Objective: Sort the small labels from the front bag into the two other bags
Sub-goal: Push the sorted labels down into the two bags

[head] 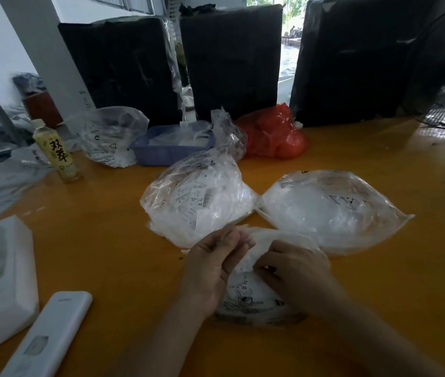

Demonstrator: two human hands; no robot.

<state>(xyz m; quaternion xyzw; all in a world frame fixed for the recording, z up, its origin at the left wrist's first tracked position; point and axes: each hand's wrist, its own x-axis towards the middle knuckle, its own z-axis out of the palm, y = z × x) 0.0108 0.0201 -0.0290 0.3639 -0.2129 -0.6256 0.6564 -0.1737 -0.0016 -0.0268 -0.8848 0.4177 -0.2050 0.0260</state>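
Note:
The front bag, clear plastic with printed marks and an "XS" label inside, lies on the orange table under both hands. My left hand holds its top edge with curled fingers. My right hand pinches a small white label at the bag's mouth. Behind them lie two other clear bags: the left bag, full of white labels, and the right bag, with pale contents that are hard to make out.
A white remote and white foam block lie at front left. A yellow drink bottle, another clear bag, a blue basket and a red bag stand farther back. Black wrapped boxes line the rear.

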